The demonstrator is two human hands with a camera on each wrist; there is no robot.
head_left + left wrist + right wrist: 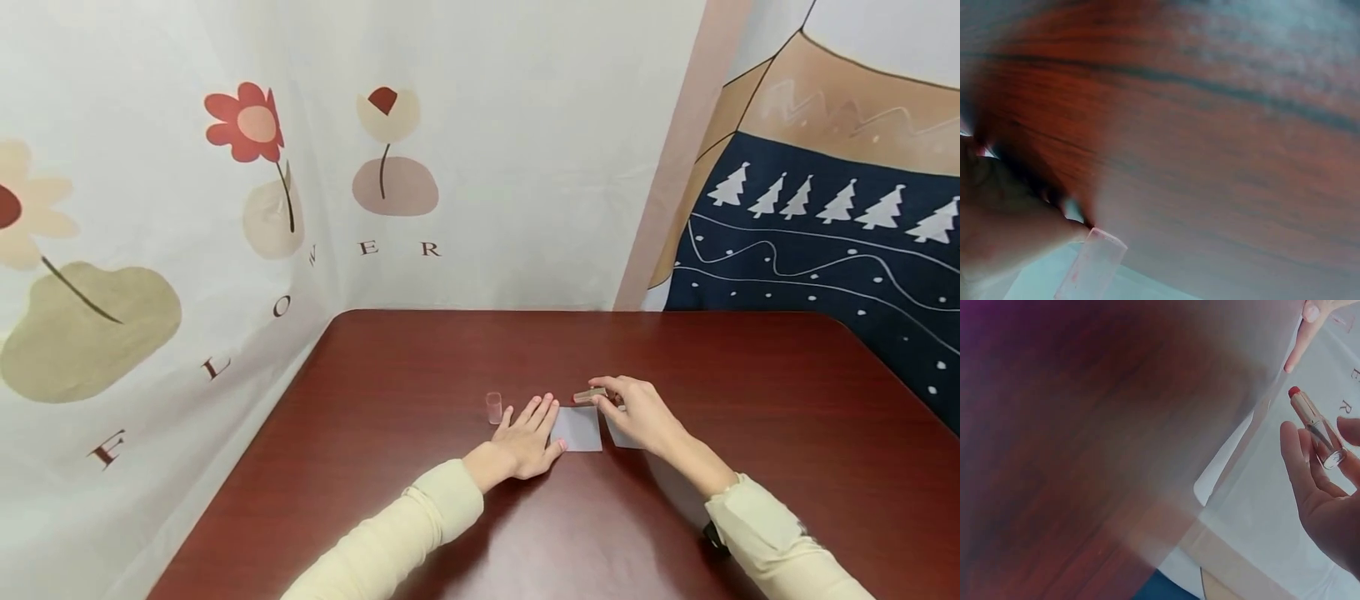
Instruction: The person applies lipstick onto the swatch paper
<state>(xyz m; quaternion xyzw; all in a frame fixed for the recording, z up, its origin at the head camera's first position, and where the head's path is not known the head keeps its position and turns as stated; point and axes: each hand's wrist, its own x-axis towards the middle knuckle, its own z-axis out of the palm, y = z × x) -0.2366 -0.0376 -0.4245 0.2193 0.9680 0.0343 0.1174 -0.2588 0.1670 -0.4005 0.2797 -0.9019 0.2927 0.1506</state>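
While my left hand (528, 442) lies flat with fingers spread, touching the left edge of the pale paper square (577, 431) at the lower middle of the frame, my right hand (647, 414) pinches the lipstick (589, 395) just beyond that square's upper edge, fingertips curled round its tube. The red bullet (1294, 392) is bare, so too hard a press could bend or smear it, I judge; a loose pinch could let the tube tip. If my left hand lifts, the light paper could slide. My right hand partly hides the second sheet (626, 436), which might catch a stray mark. Near my left little finger, the clear cap (493, 408) could topple if nudged. The tube carries the bullet; the cap shows only reddish smudges, no contents I can make out.
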